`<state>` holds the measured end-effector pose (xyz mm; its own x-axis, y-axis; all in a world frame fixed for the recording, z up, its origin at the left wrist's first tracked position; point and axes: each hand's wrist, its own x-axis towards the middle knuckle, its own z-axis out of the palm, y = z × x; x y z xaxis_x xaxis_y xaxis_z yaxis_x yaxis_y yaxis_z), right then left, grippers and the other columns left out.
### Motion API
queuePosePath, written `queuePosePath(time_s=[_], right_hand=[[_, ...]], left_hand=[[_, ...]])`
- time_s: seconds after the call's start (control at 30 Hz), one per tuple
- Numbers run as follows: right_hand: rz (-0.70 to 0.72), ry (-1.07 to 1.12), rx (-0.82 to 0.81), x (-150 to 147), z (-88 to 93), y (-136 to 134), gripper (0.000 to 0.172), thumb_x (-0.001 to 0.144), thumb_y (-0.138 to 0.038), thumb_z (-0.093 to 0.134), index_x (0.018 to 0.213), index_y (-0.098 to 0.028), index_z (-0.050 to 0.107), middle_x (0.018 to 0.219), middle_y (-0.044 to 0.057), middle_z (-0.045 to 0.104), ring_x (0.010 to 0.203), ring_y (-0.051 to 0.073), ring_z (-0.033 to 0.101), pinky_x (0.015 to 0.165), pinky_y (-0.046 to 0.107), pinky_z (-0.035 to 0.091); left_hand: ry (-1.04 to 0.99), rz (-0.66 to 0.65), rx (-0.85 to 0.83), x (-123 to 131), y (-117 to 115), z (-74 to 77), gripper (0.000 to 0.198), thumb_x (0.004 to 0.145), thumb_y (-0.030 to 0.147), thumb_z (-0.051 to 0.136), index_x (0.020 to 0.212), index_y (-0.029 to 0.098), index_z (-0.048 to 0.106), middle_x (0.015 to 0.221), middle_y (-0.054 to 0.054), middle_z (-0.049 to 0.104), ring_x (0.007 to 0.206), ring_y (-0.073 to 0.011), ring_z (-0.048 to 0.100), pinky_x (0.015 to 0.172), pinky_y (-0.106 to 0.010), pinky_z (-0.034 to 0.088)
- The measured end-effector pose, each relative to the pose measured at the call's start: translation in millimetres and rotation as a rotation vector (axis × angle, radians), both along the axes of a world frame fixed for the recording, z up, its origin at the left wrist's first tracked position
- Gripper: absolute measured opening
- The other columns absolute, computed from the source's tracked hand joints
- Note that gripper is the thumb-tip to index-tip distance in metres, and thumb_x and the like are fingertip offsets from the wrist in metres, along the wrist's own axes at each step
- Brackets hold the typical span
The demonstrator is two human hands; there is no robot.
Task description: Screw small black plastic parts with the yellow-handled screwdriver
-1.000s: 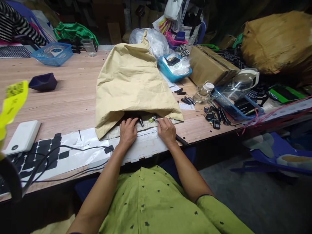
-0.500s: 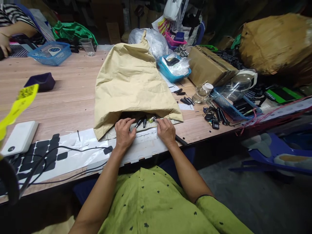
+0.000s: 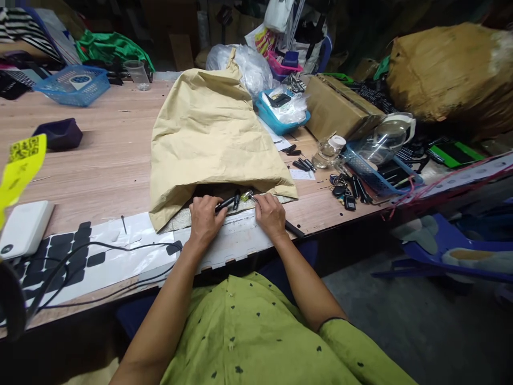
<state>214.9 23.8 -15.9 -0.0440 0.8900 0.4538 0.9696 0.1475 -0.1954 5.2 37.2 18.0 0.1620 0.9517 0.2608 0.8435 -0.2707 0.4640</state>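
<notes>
My left hand (image 3: 205, 218) rests at the mouth of a large tan paper sack (image 3: 212, 128) lying on the wooden table (image 3: 112, 155). Its fingers pinch a slim black part (image 3: 224, 203) that points out of the sack. My right hand (image 3: 270, 214) is closed around a black-handled tool (image 3: 294, 230) whose metal tip with a small yellow-green piece (image 3: 247, 196) sits at the sack's opening. Another black part (image 3: 236, 200) lies between the hands. Both hands lie on a white sheet (image 3: 236, 238).
A blue tray (image 3: 280, 115) and cardboard box (image 3: 340, 107) stand right of the sack. Black parts (image 3: 302, 163), a small bottle (image 3: 328, 151) and a blue basket (image 3: 372, 171) crowd the right edge. A white power bank (image 3: 24, 227), dark panel and cable lie left. A blue basket (image 3: 72, 88) sits far left.
My left hand drew back from under the sack and took hold of a black part. The right hand stayed put. The view shifted slightly right.
</notes>
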Motion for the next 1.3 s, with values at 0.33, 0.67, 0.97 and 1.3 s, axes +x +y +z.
queuePosePath(time_s=[0.33,0.67,0.97,1.3], right_hand=[[0.009,0.120,0.002,6,5.1,-6,0.030,0.096,-0.017,0.050,0.113,-0.022,0.074,0.095,0.009,0.070,0.089,0.024,0.061,0.083,0.034,0.049],[0.212,0.544,-0.021,-4,35.8,-56,0.027,0.099,-0.025,0.051,0.112,-0.021,0.074,0.102,0.009,0.076,0.096,0.020,0.072,0.084,0.031,0.058],[0.241,0.609,-0.080,-10,34.7,-60,0.025,0.096,-0.024,0.054,0.108,-0.023,0.076,0.098,0.007,0.077,0.093,0.020,0.073,0.085,0.032,0.060],[0.317,0.586,-0.101,-22,33.5,-58,0.026,0.097,-0.024,0.053,0.110,-0.025,0.076,0.099,0.006,0.077,0.093,0.020,0.072,0.084,0.032,0.059]], left_hand=[[-0.041,-0.187,-0.064,-2,-19,-17.3,0.017,0.091,0.034,0.066,0.100,0.026,0.078,0.093,-0.008,0.073,0.096,-0.0281,0.057,0.090,-0.045,0.038],[-0.056,-0.164,-0.046,1,-21,-17.3,0.017,0.092,0.032,0.066,0.102,0.028,0.079,0.092,-0.007,0.072,0.097,-0.0283,0.055,0.093,-0.048,0.035],[-0.043,-0.141,-0.073,2,-20,-16.8,0.017,0.091,0.032,0.068,0.102,0.029,0.080,0.094,-0.007,0.071,0.098,-0.0278,0.054,0.094,-0.047,0.034],[-0.073,-0.132,-0.126,4,-20,-15.0,0.015,0.090,0.030,0.070,0.100,0.030,0.080,0.094,-0.006,0.071,0.099,-0.0272,0.055,0.095,-0.046,0.034]])
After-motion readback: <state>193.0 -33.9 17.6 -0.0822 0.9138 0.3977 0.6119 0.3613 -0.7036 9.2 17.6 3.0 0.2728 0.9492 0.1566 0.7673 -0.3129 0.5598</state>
